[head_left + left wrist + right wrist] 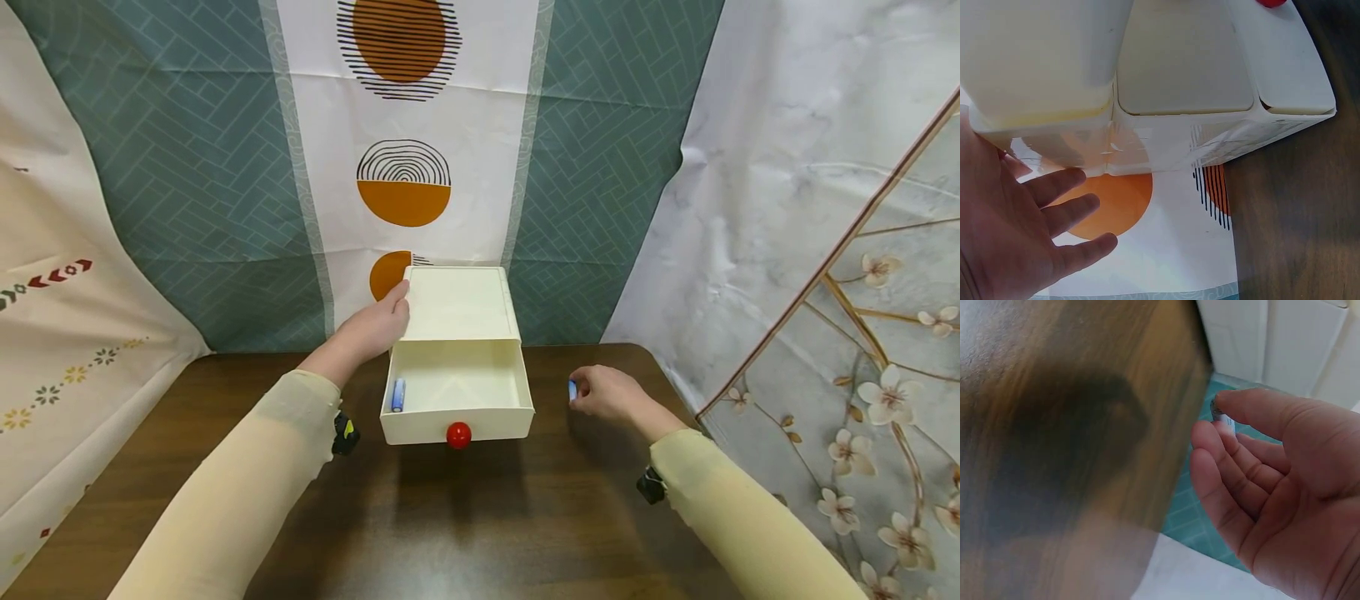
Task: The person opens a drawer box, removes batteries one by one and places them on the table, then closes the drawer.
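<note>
A small white drawer box (461,304) stands on the table with its drawer (457,425) pulled out toward me. The drawer has a red round knob (459,435). One blue battery (398,395) lies inside along the drawer's left wall. My left hand (378,325) holds the box at its upper left edge; in the left wrist view three of its fingers (1072,212) extend past the box and the thumb is hidden. Right of the box, my right hand (611,393) pinches another blue battery (572,390) between thumb and fingertips, over the table. That battery's metal end shows in the right wrist view.
The brown wooden table (465,533) runs to a rounded corner at the far right. Patterned cloth (600,208) hangs behind it, with a floral marbled cloth (847,333) on the right and a cream cloth (67,350) on the left.
</note>
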The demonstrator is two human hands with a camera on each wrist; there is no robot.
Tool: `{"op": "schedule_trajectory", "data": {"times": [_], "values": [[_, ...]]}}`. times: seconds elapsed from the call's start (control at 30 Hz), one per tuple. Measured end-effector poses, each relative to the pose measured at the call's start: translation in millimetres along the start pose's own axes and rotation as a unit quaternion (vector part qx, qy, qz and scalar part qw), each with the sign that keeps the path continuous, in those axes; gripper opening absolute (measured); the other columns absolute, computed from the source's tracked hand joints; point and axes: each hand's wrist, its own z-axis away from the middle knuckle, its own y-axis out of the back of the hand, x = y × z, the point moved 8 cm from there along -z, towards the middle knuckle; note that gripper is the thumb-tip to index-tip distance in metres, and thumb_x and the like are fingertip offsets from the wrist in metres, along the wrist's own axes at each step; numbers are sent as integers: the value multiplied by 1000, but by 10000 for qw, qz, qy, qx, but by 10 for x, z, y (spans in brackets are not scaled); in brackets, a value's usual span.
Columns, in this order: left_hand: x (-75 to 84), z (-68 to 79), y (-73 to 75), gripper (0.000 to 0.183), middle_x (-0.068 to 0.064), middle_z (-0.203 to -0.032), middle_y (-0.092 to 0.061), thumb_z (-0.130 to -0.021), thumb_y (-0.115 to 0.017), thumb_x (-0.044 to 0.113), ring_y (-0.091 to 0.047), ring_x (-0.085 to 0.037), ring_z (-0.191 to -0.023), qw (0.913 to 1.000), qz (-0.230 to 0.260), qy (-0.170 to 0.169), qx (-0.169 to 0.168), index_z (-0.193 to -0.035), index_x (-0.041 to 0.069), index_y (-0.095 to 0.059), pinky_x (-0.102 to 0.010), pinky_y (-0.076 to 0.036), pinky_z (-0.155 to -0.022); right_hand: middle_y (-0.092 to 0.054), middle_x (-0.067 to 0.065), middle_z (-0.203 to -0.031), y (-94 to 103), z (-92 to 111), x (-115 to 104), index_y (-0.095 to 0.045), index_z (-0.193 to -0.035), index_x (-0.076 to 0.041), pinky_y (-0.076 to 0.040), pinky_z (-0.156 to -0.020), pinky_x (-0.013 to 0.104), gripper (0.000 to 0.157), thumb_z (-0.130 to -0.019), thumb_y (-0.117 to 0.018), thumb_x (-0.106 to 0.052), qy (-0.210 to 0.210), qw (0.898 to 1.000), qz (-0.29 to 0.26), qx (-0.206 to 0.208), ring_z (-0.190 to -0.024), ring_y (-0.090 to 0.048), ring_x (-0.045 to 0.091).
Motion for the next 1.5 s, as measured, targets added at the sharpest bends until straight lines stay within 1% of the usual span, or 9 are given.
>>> {"op": "schedule_trajectory", "data": {"times": [0.3, 0.73, 0.77, 0.8, 0.93, 0.97, 1.07, 1.23, 1.5], "values": [[7, 17, -3, 67, -17, -184, -8, -119, -15, 39, -23, -41, -165, 10000, 36, 51, -4, -179, 9, -5, -55, -18, -134, -72, -5, -83, -226, -113, 152, -70, -138, 6, -57, -75, 39, 51, -93, -81, -14, -125, 9998, 31, -125, -66, -66, 9], [16, 30, 28, 69, -16, -184, -11, -118, -15, 42, -26, -42, -164, 10000, 4, 54, 77, -179, 11, -6, -57, -19, -133, -70, 1, -84, -366, -290, 201, -65, -140, 8, -58, -73, 40, 50, -97, -78, -12, -222, 9994, -170, -201, -68, -69, 15], [9, 24, 25, 69, -16, -184, -11, -118, -16, 42, -25, -42, -165, 10000, -9, 50, 80, -179, 10, -6, -56, -19, -133, -70, 2, -84, -389, -319, 226, -65, -140, 8, -59, -73, 41, 51, -96, -78, -12, -215, 9993, -219, -228, -67, -70, 15], [5, 24, 22, 69, -16, -184, -11, -118, -16, 42, -25, -42, -165, 9999, -10, 52, 86, -179, 11, -6, -57, -19, -134, -70, 1, -86, -491, -405, 357, -66, -142, 4, -58, -72, 40, 51, -97, -78, -17, -54, 9994, -299, -170, -67, -70, 14], [-6, 16, 14, 69, -15, -184, -12, -118, -16, 42, -26, -42, -165, 9999, -10, 73, 101, -179, 12, -7, -57, -19, -134, -71, 1, -89, -631, -560, 481, -67, -141, 2, -59, -74, 40, 50, -97, -79, -19, -28, 9990, -329, -304, -68, -70, 13], [-11, 14, 13, 69, -15, -184, -12, -118, -16, 42, -26, -42, -164, 9999, 9, 77, 102, -179, 12, -7, -57, -19, -134, -70, 2, -89, -690, -625, 544, -68, -139, 2, -58, -73, 39, 49, -97, -79, -20, 100, 9993, -251, -250, -67, -69, 13], [-3, 12, 14, 68, -15, -184, -11, -118, -16, 42, -25, -41, -165, 9999, 42, 77, 85, -179, 12, -7, -56, -18, -134, -71, 5, -92, -643, -613, 428, -67, -138, 5, -59, -77, 42, 49, -95, -79, -15, -127, 9989, -176, -405, -69, -71, 15], [-6, -1, 12, 68, -14, -185, -9, -119, -16, 42, -23, -40, -166, 9999, 18, 75, 64, -179, 12, -6, -56, -17, -134, -72, 7, -94, -560, -518, 266, -62, -145, 7, -60, -78, 40, 52, -98, -76, -11, -401, 9969, -327, -600, -71, -72, 17], [20, 26, 16, 68, -17, -184, -11, -118, -16, 39, -29, -42, -163, 10000, -17, -27, 62, -179, 9, -8, -57, -24, -132, -69, 6, -95, -520, -461, 169, -60, -150, 7, -59, -77, 37, 52, -102, -74, -10, -414, 9961, -288, -728, -71, -71, 15]]}}
